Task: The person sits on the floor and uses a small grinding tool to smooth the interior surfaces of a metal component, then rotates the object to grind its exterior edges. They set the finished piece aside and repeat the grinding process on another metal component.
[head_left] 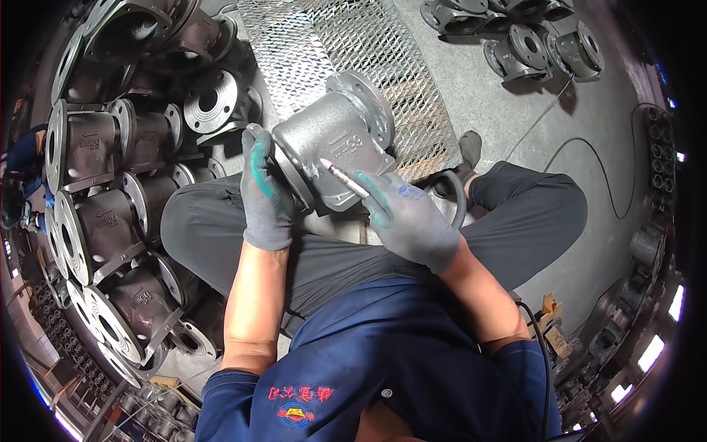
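A grey cast-metal valve body (313, 127) with round flanges lies tilted in front of my lap, above a metal tread plate. My left hand (266, 193), in a grey glove with green patches, grips the rim of its near-left flange. In my right hand (414, 221), gloved the same way, is a slim die grinder (346, 179) with a pinkish pointed tip. That tip is at the flat face of the casting; whether it touches cannot be made out. A thick grey hose (458, 199) curves beside my right hand.
Stacked valve bodies (96, 214) crowd my left side. More castings (519, 55) stand on the floor at the far right. The patterned tread plate (412, 81) lies ahead, and a thin black cable (600, 166) loops across the floor on the right.
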The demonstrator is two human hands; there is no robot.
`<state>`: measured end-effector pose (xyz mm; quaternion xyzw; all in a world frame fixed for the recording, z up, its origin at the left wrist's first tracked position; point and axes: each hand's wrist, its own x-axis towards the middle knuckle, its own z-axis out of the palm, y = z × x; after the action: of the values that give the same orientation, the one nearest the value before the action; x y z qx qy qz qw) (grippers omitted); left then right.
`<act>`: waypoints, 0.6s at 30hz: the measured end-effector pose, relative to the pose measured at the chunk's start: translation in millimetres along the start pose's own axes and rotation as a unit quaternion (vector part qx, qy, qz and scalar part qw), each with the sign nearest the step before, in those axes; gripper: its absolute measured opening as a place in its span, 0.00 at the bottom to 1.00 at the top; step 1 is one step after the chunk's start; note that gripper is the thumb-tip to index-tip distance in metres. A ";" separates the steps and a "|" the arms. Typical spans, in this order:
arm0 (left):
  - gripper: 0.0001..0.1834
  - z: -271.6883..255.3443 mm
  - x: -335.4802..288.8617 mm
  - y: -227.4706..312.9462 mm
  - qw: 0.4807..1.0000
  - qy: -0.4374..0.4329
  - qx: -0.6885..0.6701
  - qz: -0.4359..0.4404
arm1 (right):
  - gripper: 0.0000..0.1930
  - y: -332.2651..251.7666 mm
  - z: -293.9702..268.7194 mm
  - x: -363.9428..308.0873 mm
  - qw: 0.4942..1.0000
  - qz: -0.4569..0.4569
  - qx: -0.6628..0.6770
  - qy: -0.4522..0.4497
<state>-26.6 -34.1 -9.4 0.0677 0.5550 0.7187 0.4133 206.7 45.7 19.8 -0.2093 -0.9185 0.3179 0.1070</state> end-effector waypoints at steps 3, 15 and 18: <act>0.13 13.3 -5.8 11.0 0.998 -0.014 -0.058 -0.037 | 0.22 5.6 -2.7 11.5 0.998 0.044 0.026 -0.024; 0.10 10.0 5.1 5.4 0.999 -0.029 -0.008 0.023 | 0.09 -3.5 -79.2 124.3 0.962 0.011 -0.099 -0.253; 0.11 1.9 9.9 -2.9 0.999 -0.033 -0.008 0.027 | 0.07 -22.6 -84.4 143.8 0.957 -0.076 -0.120 -0.254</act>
<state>-30.5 -25.9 -14.8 0.1033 0.5330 0.7315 0.4125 99.5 140.2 108.5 -0.0631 -0.9600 0.2387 -0.1320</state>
